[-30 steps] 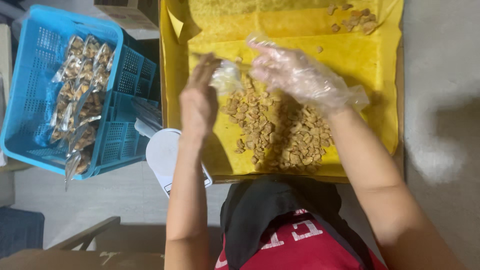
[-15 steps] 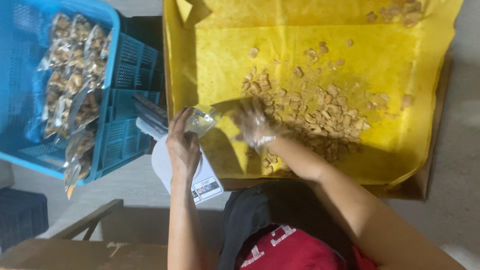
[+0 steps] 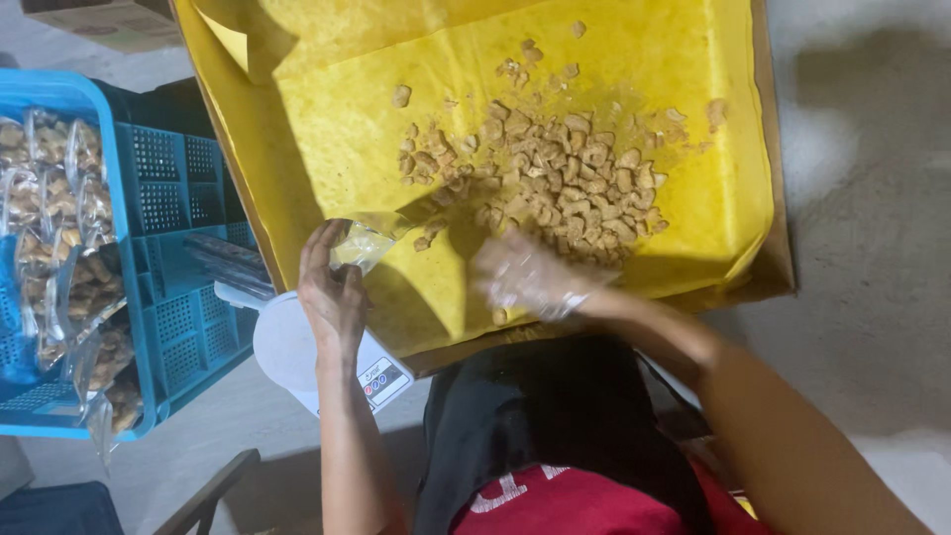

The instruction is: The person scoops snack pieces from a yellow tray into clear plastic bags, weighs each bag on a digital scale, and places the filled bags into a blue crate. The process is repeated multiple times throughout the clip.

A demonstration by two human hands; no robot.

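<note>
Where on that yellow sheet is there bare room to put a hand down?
The yellow sheet lies bare at its far-left part, beyond the left hand and its clear bag, and along the right edge past the pile of nut pieces. The middle is crowded with pieces, and the gloved right hand fills the near edge.

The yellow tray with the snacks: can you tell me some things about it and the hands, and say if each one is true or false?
1. The left hand holds a small clear bag. True.
2. The snack pieces lie on a green sheet. False: the sheet is yellow.
3. The right hand wears a thin clear glove. True.
4. The crate beside the tray is red. False: it is blue and holds filled bags.
5. A white scale sits under the left hand. True.
</note>
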